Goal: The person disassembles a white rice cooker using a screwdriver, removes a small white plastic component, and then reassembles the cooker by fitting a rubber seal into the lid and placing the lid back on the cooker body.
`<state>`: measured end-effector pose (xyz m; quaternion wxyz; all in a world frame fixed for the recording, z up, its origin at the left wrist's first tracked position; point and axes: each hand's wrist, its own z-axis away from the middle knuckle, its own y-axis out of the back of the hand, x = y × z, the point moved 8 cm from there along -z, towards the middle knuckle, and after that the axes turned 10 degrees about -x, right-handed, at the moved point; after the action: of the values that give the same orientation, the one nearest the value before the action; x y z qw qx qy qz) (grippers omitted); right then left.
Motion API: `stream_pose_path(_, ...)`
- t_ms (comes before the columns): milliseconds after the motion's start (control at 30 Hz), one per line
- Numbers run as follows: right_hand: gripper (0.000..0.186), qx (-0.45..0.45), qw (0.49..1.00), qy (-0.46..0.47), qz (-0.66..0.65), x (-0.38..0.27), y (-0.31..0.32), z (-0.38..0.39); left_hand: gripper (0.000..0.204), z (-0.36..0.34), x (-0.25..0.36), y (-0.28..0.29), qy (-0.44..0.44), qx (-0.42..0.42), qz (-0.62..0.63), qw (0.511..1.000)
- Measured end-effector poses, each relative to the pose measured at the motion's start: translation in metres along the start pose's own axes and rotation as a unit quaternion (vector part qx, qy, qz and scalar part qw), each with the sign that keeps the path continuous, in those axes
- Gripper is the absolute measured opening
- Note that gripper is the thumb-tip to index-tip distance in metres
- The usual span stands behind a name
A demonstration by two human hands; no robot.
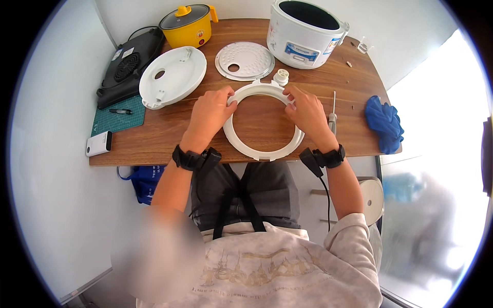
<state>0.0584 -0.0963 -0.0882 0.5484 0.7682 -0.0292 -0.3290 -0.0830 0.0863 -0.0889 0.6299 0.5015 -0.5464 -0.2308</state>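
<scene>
At the bottom of the frame a pale printed shirt [267, 264] and grey trousers [246, 192] are seen, and black bands [190, 159] are worn on both wrists. At the centre, over the front part of the bench [172, 138], a white plastic ring [264, 155] is grasped at its upper left by the left hand [209, 110] and at its upper right by the right hand [308, 110], both hands being closed on the rim; whether it is lifted cannot be told. At the left, a white block-shaped device [99, 143] is placed near the corner, and a black pen [120, 111] is laid on a green mat [134, 121]. A screwdriver [333, 120] is laid beside the right hand, and a crumpled blue cloth [384, 124] is left at the right edge. Beyond the ring, a small white cap [281, 77], a dimpled disc [251, 59] and, left of it, a white lid [179, 84] are set out. At the upper left a flat black appliance [133, 56] and a yellow pot [186, 36] are placed; right of top centre, a white cooker body [295, 43] is stood upright
</scene>
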Motion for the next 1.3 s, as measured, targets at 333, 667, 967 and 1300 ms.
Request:
stream_pose_path(333, 0.028, 0.016, 1.000, 0.010, 0.019, 0.001, 0.008, -0.001, 0.021, -0.001, 0.009, -0.004, -0.059, 0.051, -0.050, 0.996)
stream_pose_path(667, 0.026, 0.043, 0.998, 0.001, 0.036, 0.008, 0.014, 0.002, 0.031, 0.003, 0.007, -0.002, -0.021, 0.000, -0.007, 1.000)
stream_pose_path(967, 0.028, 0.077, 0.988, 0.000, -0.131, -0.016, 0.066, 0.018, 0.028, 0.012, 0.020, 0.030, -0.013, -0.007, 0.185, 0.983)
stream_pose_path(1300, 0.018, 0.132, 0.980, 0.071, -0.132, -0.035, 0.092, 0.061, 0.013, 0.051, 0.047, 0.068, -0.185, 0.063, 0.242, 0.951)
